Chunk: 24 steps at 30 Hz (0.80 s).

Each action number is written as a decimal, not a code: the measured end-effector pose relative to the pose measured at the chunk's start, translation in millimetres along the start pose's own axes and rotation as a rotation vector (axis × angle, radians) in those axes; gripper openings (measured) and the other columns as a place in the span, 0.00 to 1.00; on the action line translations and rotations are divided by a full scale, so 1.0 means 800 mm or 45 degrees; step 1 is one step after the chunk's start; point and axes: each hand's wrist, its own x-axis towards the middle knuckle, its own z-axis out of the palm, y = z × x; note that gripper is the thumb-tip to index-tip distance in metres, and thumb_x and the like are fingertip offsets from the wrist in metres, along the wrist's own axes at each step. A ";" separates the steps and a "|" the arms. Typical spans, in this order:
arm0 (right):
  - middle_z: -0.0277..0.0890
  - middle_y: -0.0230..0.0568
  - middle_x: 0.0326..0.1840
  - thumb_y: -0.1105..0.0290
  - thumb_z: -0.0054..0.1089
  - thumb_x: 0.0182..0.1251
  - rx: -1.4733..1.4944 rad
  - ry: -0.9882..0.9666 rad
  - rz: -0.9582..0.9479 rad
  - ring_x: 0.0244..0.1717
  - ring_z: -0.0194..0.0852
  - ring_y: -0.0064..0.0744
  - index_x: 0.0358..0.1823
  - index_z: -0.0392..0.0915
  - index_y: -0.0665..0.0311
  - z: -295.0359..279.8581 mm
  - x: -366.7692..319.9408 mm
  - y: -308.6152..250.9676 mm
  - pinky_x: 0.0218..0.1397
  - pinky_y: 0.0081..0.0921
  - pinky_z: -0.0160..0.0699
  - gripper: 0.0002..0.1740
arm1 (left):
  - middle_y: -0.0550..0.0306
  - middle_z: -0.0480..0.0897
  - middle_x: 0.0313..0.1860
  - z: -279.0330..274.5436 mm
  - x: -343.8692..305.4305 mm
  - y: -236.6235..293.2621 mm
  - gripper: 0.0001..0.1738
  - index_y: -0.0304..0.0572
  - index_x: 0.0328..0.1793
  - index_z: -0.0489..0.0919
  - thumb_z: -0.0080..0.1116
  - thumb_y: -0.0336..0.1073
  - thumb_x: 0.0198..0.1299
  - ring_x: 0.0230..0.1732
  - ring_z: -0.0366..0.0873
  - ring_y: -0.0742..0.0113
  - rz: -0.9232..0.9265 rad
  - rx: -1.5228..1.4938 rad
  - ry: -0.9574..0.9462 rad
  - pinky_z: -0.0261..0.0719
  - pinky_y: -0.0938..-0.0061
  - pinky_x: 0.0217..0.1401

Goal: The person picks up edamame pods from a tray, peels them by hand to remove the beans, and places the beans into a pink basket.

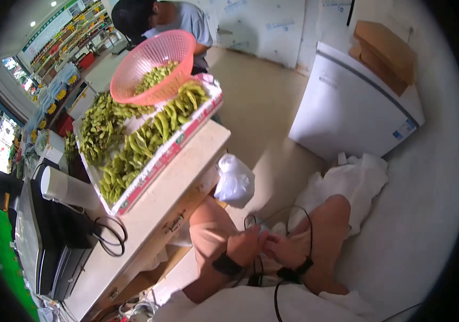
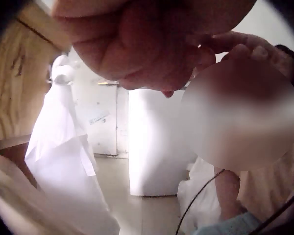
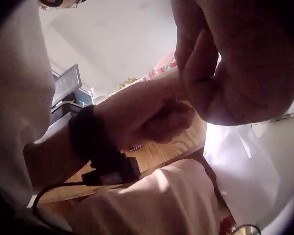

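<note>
Above the lap, my left hand [image 1: 244, 244] and right hand [image 1: 287, 251] meet at the fingertips. In the left wrist view the left hand [image 2: 137, 44] has its fingers folded in, and the fingers of the right hand [image 2: 255, 51] come close from the right. Folded fingers of the right hand [image 3: 250, 73] fill the top right of the right wrist view, with the left hand [image 3: 169, 120] behind them. I cannot tell whether anything small is between the fingers. Black straps [image 1: 227, 264] with cables circle both wrists.
A tray [image 1: 173, 147] of green pods and peppers stands on the counter [image 1: 154, 198], a pink basket [image 1: 127, 88] of pods at its far end. A white plastic bag [image 1: 235, 180] hangs beside the counter. A person [image 1: 186, 24] bends beyond it. A white freezer [image 1: 347, 102] stands right.
</note>
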 end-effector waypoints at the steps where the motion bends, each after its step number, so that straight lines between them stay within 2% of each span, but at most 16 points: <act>1: 0.67 0.24 0.27 0.69 0.49 0.67 -0.020 0.017 -0.034 0.26 0.61 0.16 0.38 0.74 0.61 -0.008 0.002 0.015 0.28 0.15 0.61 0.06 | 0.50 0.79 0.18 0.005 0.004 0.004 0.19 0.47 0.33 0.71 0.45 0.54 0.63 0.19 0.78 0.49 0.045 0.125 -0.042 0.75 0.59 0.18; 3: 0.69 0.29 0.29 0.73 0.49 0.64 0.101 0.132 -0.005 0.27 0.64 0.19 0.37 0.72 0.61 -0.016 0.005 0.031 0.30 0.16 0.66 0.03 | 0.51 0.79 0.18 0.013 0.008 0.007 0.25 0.46 0.32 0.72 0.44 0.61 0.61 0.20 0.80 0.53 0.083 0.338 -0.080 0.76 0.62 0.19; 5: 0.72 0.31 0.36 0.73 0.49 0.64 0.246 -0.012 0.087 0.36 0.70 0.22 0.41 0.72 0.62 -0.020 0.005 0.025 0.38 0.17 0.72 0.06 | 0.48 0.79 0.21 0.005 0.014 0.010 0.32 0.43 0.31 0.73 0.46 0.68 0.55 0.23 0.80 0.53 0.193 0.238 -0.158 0.77 0.62 0.21; 6: 0.72 0.31 0.36 0.73 0.49 0.64 0.271 -0.028 0.149 0.36 0.70 0.22 0.41 0.72 0.62 -0.021 0.002 0.028 0.38 0.17 0.72 0.06 | 0.48 0.79 0.22 0.000 0.015 0.014 0.33 0.41 0.31 0.73 0.48 0.69 0.53 0.24 0.80 0.52 0.250 0.244 -0.160 0.77 0.61 0.22; 8: 0.72 0.33 0.42 0.72 0.51 0.63 -0.182 0.002 -0.077 0.47 0.71 0.25 0.45 0.72 0.63 -0.026 0.000 0.029 0.48 0.20 0.74 0.10 | 0.49 0.80 0.22 -0.001 0.016 0.022 0.35 0.40 0.31 0.74 0.49 0.70 0.51 0.25 0.81 0.54 0.251 0.274 -0.228 0.77 0.62 0.24; 9: 0.72 0.33 0.42 0.72 0.51 0.63 -0.168 -0.009 -0.062 0.47 0.71 0.25 0.45 0.72 0.63 -0.029 0.004 0.035 0.48 0.20 0.74 0.10 | 0.49 0.80 0.24 0.003 0.015 0.025 0.34 0.40 0.34 0.74 0.50 0.69 0.51 0.26 0.81 0.53 0.317 0.308 -0.236 0.77 0.61 0.24; 11: 0.69 0.31 0.48 0.70 0.58 0.59 0.012 -0.140 -0.280 0.47 0.70 0.21 0.52 0.67 0.65 -0.036 0.015 0.053 0.47 0.21 0.74 0.20 | 0.49 0.80 0.26 0.014 0.010 0.029 0.34 0.40 0.37 0.73 0.51 0.68 0.50 0.26 0.81 0.54 0.410 0.403 -0.226 0.76 0.62 0.24; 12: 0.69 0.31 0.48 0.70 0.58 0.59 0.024 -0.147 -0.283 0.47 0.70 0.21 0.52 0.67 0.65 -0.038 0.017 0.057 0.47 0.21 0.74 0.20 | 0.49 0.80 0.26 0.020 0.010 0.029 0.34 0.40 0.37 0.73 0.51 0.68 0.50 0.26 0.81 0.54 0.407 0.414 -0.233 0.76 0.62 0.24; 14: 0.69 0.31 0.48 0.68 0.58 0.61 0.618 -0.201 -0.089 0.50 0.70 0.23 0.52 0.67 0.64 -0.040 0.022 0.063 0.53 0.22 0.74 0.19 | 0.48 0.79 0.26 0.027 0.010 0.027 0.35 0.39 0.38 0.73 0.51 0.68 0.50 0.25 0.80 0.54 0.440 0.443 -0.157 0.76 0.63 0.24; 18: 0.69 0.31 0.49 0.65 0.57 0.64 0.539 -0.327 -0.217 0.50 0.69 0.24 0.52 0.67 0.63 -0.057 0.030 0.085 0.52 0.22 0.74 0.18 | 0.48 0.79 0.26 0.036 0.009 0.033 0.35 0.37 0.38 0.73 0.50 0.67 0.52 0.25 0.80 0.55 0.439 0.556 -0.142 0.77 0.65 0.24; 20: 0.68 0.33 0.49 0.66 0.57 0.63 -0.002 -0.172 -0.421 0.52 0.69 0.27 0.54 0.67 0.63 -0.065 0.037 0.097 0.55 0.25 0.73 0.20 | 0.46 0.80 0.32 0.037 0.011 0.037 0.34 0.37 0.37 0.75 0.51 0.67 0.51 0.29 0.80 0.58 0.405 0.567 -0.217 0.77 0.69 0.29; 21: 0.68 0.33 0.49 0.66 0.57 0.63 0.007 -0.171 -0.420 0.52 0.69 0.27 0.54 0.67 0.63 -0.068 0.034 0.093 0.55 0.25 0.73 0.20 | 0.46 0.80 0.32 0.039 0.012 0.038 0.34 0.37 0.37 0.75 0.51 0.67 0.51 0.29 0.80 0.58 0.404 0.571 -0.225 0.77 0.69 0.29; 23: 0.68 0.36 0.50 0.65 0.57 0.62 -0.766 -0.153 -0.764 0.52 0.68 0.32 0.53 0.68 0.64 -0.074 0.029 0.078 0.57 0.28 0.71 0.20 | 0.46 0.80 0.32 0.042 0.013 0.040 0.34 0.36 0.37 0.76 0.52 0.66 0.51 0.29 0.80 0.59 0.458 0.646 -0.229 0.76 0.70 0.28; 24: 0.68 0.36 0.50 0.65 0.57 0.62 -0.756 -0.152 -0.763 0.52 0.68 0.32 0.53 0.68 0.64 -0.077 0.028 0.077 0.57 0.28 0.71 0.20 | 0.46 0.80 0.32 0.044 0.013 0.042 0.34 0.36 0.37 0.76 0.52 0.66 0.51 0.29 0.80 0.59 0.457 0.650 -0.238 0.76 0.70 0.28</act>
